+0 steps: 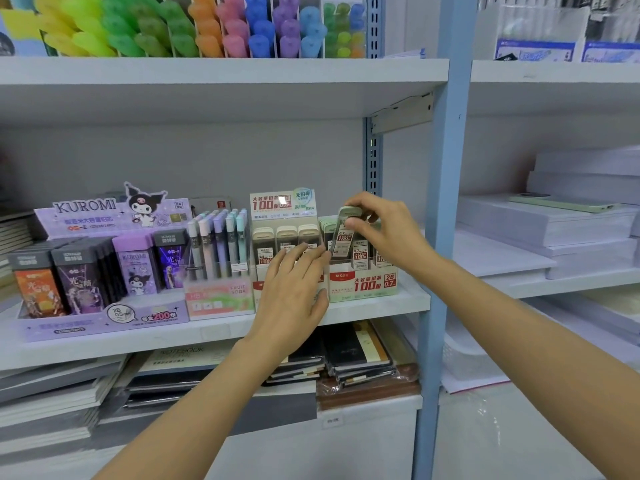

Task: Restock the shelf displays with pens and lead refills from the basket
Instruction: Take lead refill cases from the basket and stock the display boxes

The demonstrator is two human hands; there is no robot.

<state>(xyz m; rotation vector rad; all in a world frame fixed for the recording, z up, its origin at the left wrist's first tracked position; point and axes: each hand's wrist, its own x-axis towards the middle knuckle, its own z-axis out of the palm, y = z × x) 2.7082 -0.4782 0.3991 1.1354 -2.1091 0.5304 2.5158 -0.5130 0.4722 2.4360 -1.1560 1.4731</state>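
Observation:
My right hand pinches a green-capped 0.7 lead refill case by its top, tilted, just above the green 0.7 display box on the middle shelf. Other refill cases stand in that box. My left hand is spread flat, fingers apart, against the front of the beige 0.5 lead refill display beside it, holding nothing. Left of that stands a pastel pen display marked Fruit Soda. The basket is not in view.
A purple Kuromi lead refill display fills the shelf's left part. Coloured highlighters stand on the shelf above. Notebooks are stacked on the shelf below. A blue upright post separates paper reams at right.

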